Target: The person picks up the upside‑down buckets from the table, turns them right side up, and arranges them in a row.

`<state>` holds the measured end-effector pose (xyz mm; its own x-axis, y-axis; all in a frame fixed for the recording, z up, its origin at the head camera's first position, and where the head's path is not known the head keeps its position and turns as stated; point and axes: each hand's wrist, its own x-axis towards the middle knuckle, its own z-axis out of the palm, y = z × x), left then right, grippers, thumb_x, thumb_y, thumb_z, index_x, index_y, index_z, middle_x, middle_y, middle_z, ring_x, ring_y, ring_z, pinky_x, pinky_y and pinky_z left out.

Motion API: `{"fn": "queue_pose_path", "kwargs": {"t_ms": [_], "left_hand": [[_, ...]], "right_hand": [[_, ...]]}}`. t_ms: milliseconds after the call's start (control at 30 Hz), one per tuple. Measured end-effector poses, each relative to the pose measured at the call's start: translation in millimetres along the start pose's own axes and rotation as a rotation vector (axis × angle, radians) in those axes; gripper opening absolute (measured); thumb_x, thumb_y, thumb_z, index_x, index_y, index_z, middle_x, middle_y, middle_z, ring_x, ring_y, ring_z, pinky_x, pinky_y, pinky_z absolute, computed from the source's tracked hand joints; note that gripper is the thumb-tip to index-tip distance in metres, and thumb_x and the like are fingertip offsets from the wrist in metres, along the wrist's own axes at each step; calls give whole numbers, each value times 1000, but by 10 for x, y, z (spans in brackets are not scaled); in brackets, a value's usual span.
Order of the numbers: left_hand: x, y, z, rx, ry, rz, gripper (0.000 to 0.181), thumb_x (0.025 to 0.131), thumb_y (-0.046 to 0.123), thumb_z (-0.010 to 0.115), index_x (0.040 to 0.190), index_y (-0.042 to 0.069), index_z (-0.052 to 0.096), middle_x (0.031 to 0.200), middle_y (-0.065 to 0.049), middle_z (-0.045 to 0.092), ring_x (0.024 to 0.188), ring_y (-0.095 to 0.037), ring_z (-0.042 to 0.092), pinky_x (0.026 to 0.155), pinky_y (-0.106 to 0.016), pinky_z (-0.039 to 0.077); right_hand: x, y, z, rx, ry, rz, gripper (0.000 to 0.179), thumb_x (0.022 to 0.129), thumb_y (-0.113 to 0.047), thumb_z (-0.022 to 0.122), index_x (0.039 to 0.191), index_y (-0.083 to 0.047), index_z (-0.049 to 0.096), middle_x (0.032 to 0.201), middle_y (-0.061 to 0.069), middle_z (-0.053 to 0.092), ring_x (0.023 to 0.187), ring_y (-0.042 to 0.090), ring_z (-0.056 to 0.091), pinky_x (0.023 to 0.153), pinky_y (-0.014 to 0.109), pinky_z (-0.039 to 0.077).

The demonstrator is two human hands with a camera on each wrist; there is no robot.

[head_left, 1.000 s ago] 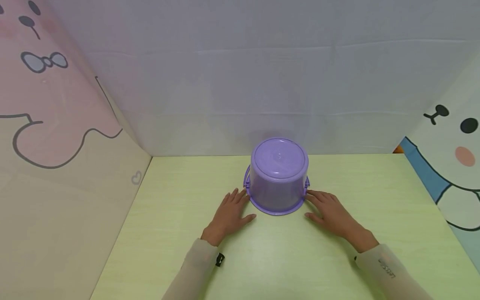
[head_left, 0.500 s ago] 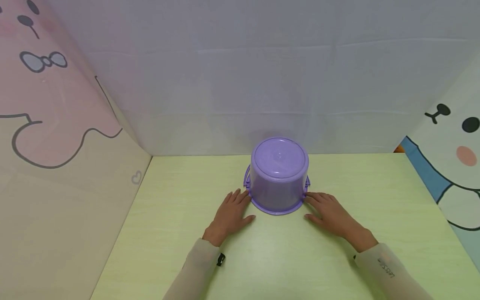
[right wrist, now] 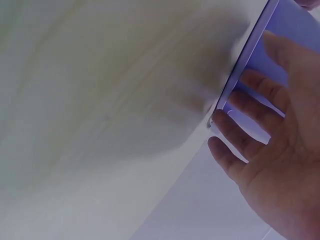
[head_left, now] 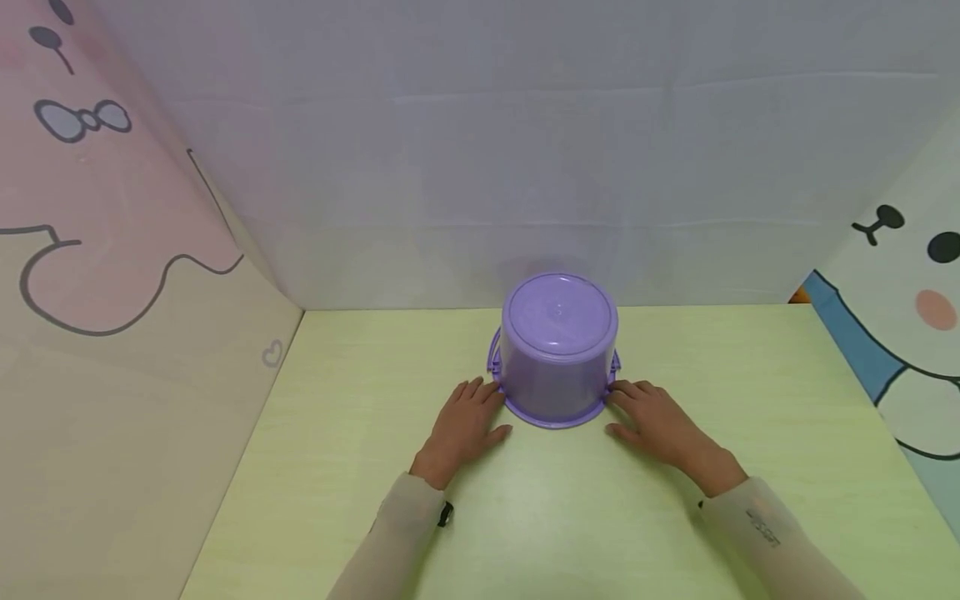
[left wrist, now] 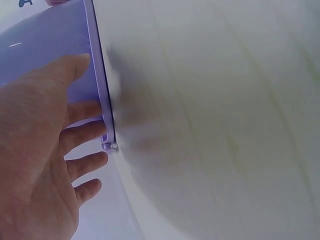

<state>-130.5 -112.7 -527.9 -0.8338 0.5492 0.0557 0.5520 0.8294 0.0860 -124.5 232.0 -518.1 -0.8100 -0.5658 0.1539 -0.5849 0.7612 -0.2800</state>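
A purple plastic bucket (head_left: 557, 367) stands upside down on the table, its base up and its wide rim on the tabletop. The handle (head_left: 493, 350) hangs down at its sides. My left hand (head_left: 465, 425) lies at the bucket's lower left, fingertips right at the rim and thumb spread apart. On the opposite side my right hand (head_left: 656, 423) mirrors it, fingertips at the rim's right edge. Both wrist views show loosely extended fingers beside the purple rim (left wrist: 100, 75), with neither hand curled round it. What lies under the bucket is hidden.
The pale yellow-green table (head_left: 360, 400) extends on both sides of the bucket. A white back wall (head_left: 420, 183) rises close behind it. Printed panels with cartoon animals stand at left (head_left: 112, 250) and right (head_left: 907, 333).
The bucket stays in place. Both hands have shifted very slightly inward, their fingertips closer at the rim. The head view has moved a little.
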Motion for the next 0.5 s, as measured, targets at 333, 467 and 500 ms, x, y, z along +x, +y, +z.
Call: {"fn": "queue_pose_path", "kwargs": {"t_ms": [333,467,500], "left_hand": [[54,-35,79,82,97,53,29,104,31,68,126,12,68,135,-5,65,129,-30,59,112,-47,48],[81,-49,95,77,142,69,23,102,27,71,120,12,68,129,-5,66,126,-30,60,108,-46,49],[88,-50,98,75,150,69,23,101,26,72,119,12,68,128,-4,66,125,-30,60,108,-45,49]], "right_hand": [[81,29,21,41,-5,-14,33,91,-15,83,117,1,69,115,13,67,97,36,65,82,53,58],[111,47,18,29,4,-35,30,89,-14,85,111,-2,68,109,10,65,94,36,64,78,51,57],[117,48,15,26,4,-39,30,88,-14,86,110,-2,68,108,10,65,93,36,64,78,52,57]]}}
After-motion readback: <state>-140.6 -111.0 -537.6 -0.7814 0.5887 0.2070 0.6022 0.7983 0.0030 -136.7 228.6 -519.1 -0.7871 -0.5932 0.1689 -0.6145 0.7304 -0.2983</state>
